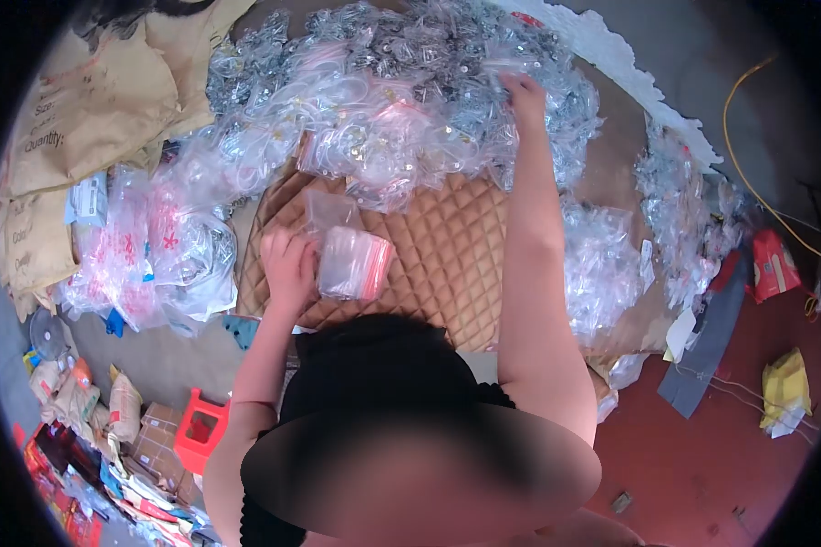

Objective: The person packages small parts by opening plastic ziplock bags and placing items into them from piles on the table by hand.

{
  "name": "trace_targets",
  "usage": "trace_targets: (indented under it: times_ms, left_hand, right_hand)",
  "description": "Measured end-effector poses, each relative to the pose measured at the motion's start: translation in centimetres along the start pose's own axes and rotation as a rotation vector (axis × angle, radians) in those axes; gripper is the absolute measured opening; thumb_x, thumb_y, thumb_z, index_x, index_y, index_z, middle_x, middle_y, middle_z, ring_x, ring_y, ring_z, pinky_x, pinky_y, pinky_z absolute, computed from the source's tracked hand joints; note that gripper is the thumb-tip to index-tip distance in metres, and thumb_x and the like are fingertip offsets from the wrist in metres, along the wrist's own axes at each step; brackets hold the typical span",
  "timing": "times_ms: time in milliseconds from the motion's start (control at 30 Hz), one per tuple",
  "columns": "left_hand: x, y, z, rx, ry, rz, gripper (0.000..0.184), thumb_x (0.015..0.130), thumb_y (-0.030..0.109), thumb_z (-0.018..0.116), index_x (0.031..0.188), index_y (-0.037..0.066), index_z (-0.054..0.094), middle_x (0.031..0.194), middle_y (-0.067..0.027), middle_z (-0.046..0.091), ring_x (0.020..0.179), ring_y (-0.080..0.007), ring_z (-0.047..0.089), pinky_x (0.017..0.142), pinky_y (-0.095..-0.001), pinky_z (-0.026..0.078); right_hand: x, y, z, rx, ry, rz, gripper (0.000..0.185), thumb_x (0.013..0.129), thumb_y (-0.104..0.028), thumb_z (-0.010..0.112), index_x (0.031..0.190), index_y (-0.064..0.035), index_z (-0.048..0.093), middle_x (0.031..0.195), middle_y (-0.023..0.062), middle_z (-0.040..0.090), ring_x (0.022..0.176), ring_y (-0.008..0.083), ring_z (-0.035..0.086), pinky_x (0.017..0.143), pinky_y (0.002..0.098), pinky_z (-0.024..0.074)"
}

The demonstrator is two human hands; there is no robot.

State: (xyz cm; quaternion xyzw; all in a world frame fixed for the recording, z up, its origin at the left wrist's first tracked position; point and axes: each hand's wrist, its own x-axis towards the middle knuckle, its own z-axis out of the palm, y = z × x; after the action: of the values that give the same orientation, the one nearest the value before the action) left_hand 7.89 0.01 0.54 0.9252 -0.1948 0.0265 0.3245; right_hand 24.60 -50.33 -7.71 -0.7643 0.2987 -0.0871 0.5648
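Observation:
On the brown quilted mat (447, 246) lies a stack of clear zip bags (347, 263) with red edges. My left hand (289, 260) is just left of this stack, fingers bent, by a loose clear bag (331, 210); whether it grips that bag is hard to tell. My right arm reaches far forward, and my right hand (523, 91) is at the large heap of small clear bags with metal parts (420, 55). Its fingers are bent together at the heap, and what they hold is too small to make out.
Brown paper sacks (109, 100) lie at the upper left, above pink-printed plastic bags (137, 242). More filled clear bags (602, 264) are on the right. A red stool (201, 428) stands lower left. A yellow bag (786, 392) is on the red floor, and a yellow cord (732, 118) runs upper right.

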Motion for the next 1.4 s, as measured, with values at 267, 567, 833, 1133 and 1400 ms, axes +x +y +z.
trace_targets:
  times_ms: [267, 567, 833, 1133, 1400]
  left_hand:
    - [-0.4, 2.3, 0.8, -0.165, -0.270, -0.162, 0.051, 0.082, 0.016, 0.068, 0.133, 0.015, 0.060, 0.092, -0.0119, 0.066, 0.086, -0.0329, 0.064, 0.078, -0.0431, 0.050]
    - [-1.7, 2.8, 1.0, -0.232, -0.249, 0.119, 0.041, 0.086, 0.009, 0.063, 0.127, 0.015, 0.063, 0.088, -0.0135, 0.066, 0.079, -0.0341, 0.065, 0.070, -0.0419, 0.052]
    - [-3.9, 2.0, 1.1, -0.314, -0.112, -0.083, 0.032, 0.088, 0.005, 0.059, 0.119, 0.005, 0.060, 0.095, -0.0182, 0.064, 0.090, -0.0381, 0.063, 0.077, -0.0454, 0.051]
    - [-1.8, 4.4, 3.9, -0.198, -0.281, 0.159, 0.020, 0.082, 0.007, 0.064, 0.102, 0.003, 0.068, 0.103, -0.0178, 0.066, 0.100, -0.0356, 0.063, 0.087, -0.0419, 0.050]
    - [-3.7, 6.5, 2.8, -0.575, -0.169, 0.470, 0.021, 0.075, 0.005, 0.070, 0.093, 0.012, 0.074, 0.114, -0.0142, 0.060, 0.110, -0.0352, 0.056, 0.091, -0.0413, 0.046]
  right_hand:
    - [-16.3, -8.4, -3.3, 1.185, -0.128, -0.028, 0.045, 0.087, -0.014, 0.068, 0.130, -0.0061, 0.054, 0.105, 0.0052, 0.067, 0.090, 0.0158, 0.065, 0.068, 0.0307, 0.0524]
    - [-13.9, 3.6, 2.1, -0.588, -0.104, -0.155, 0.066, 0.065, -0.035, 0.083, 0.122, -0.0053, 0.065, 0.110, 0.0170, 0.070, 0.098, 0.0295, 0.068, 0.085, 0.0362, 0.0529]
    - [-17.5, 4.3, -1.2, -0.332, -0.080, -0.102, 0.035, 0.070, -0.022, 0.081, 0.096, 0.0004, 0.072, 0.089, 0.0084, 0.073, 0.073, 0.0159, 0.067, 0.072, 0.0284, 0.0520]
    - [-32.6, -5.5, 0.1, 0.636, -0.224, 0.090, 0.018, 0.083, 0.000, 0.072, 0.099, -0.0077, 0.071, 0.090, 0.0017, 0.070, 0.082, 0.0114, 0.065, 0.075, 0.0258, 0.0505]
    - [-40.9, -7.8, 1.7, -0.601, -0.215, -0.622, 0.017, 0.078, -0.015, 0.076, 0.094, -0.0126, 0.071, 0.095, 0.0033, 0.065, 0.080, 0.0226, 0.066, 0.069, 0.0333, 0.0522]
